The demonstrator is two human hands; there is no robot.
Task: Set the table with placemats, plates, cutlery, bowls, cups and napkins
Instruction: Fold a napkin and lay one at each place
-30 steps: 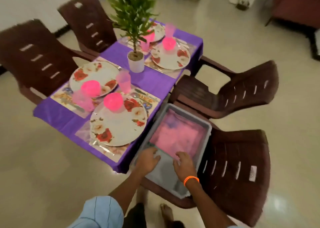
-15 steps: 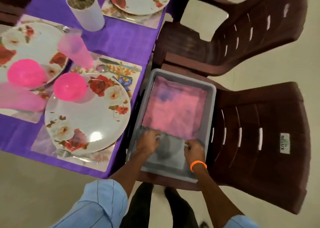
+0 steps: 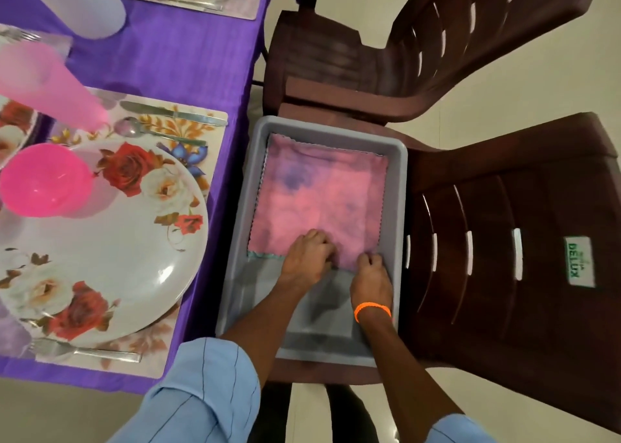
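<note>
Head view — chair label (image 3: 578, 265), seemingly "DELUX"

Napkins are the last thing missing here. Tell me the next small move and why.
Probably lift the top pink napkin out of the grey tub. Both hands, left and right, are curled at its near edge, and the nearest placemat shows a plate, bowl and cutlery but no napkin.

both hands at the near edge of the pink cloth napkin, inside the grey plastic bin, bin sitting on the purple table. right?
Not quite. The grey plastic bin sits on the seat of a brown plastic chair beside the table, as the head view shows. The rest holds: left hand and right hand are at the near edge of the pink cloth napkin inside it.
</note>
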